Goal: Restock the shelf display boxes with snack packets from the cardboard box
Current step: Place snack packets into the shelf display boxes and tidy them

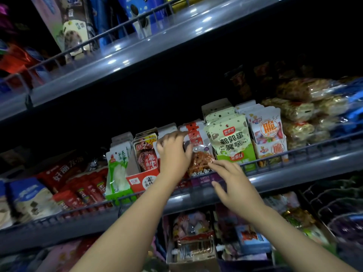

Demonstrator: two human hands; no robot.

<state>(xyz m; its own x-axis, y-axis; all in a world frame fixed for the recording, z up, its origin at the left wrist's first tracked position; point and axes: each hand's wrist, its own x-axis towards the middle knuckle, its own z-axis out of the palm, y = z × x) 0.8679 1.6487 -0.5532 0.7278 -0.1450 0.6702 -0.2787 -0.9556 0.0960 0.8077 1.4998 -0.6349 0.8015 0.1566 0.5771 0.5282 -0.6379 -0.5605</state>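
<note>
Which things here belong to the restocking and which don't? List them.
Job: left hand, right hand, clear packet of orange-red snack, its purple display box.
Not in use: green-and-cream packets, cookie packs on top shelf, red packets.

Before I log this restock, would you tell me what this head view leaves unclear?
- Cardboard box: not in view.
- Display box behind the left hand: hidden by that hand.
- Clear snack packet: lower label blurred; both hands cover its edges.
- Right hand: firm grip or mere touch is unclear.
- Shelf back: too dark.
</note>
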